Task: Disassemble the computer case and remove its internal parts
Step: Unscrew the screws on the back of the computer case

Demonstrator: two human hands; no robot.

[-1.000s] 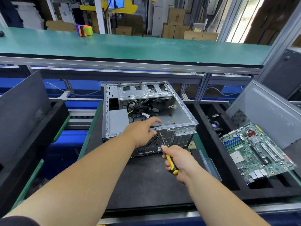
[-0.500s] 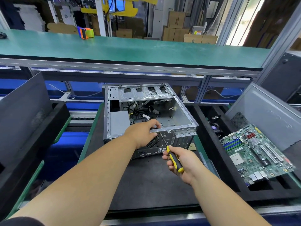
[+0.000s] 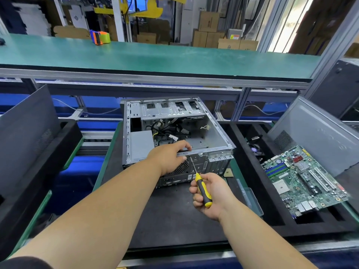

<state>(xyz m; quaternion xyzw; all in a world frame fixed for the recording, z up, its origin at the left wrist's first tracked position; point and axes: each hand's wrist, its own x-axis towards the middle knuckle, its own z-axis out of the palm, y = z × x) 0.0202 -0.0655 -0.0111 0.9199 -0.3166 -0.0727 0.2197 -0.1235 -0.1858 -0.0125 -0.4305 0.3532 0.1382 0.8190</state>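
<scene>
Setting: assembly-line workstation; green-topped shelf (image 3: 155,55) overhead, stacked cardboard boxes (image 3: 208,22) behind, black foam mat (image 3: 174,220) at bench level.

Item: computer case (image 3: 174,133), open-sided steel chassis, lying on the mat with its open side up and rear panel toward the person. Interior holds a loose bundle of cables (image 3: 167,131) and a grey power supply (image 3: 140,144) at the near left corner. Motherboard (image 3: 303,179) already out, resting in the foam tray to the right, well apart from the case.

Hands: left hand (image 3: 169,158) rests over the near top rail of the case, fingers curled on the rail's edge, steadying it. Right hand (image 3: 209,193) grips a yellow-and-black screwdriver (image 3: 202,189), whose tip reaches the rear panel just below the rail; whether it sits in a screw head cannot be told.

Handling, judged: chassis likely stiff, moderately heavy, stable flat on the mat; sheet-metal edges probably sharp, so folded rails are the safer hold. Cables soft and apt to snag; best drawn by their connectors. Power supply probably dense; support from beneath once unscrewed.
</scene>
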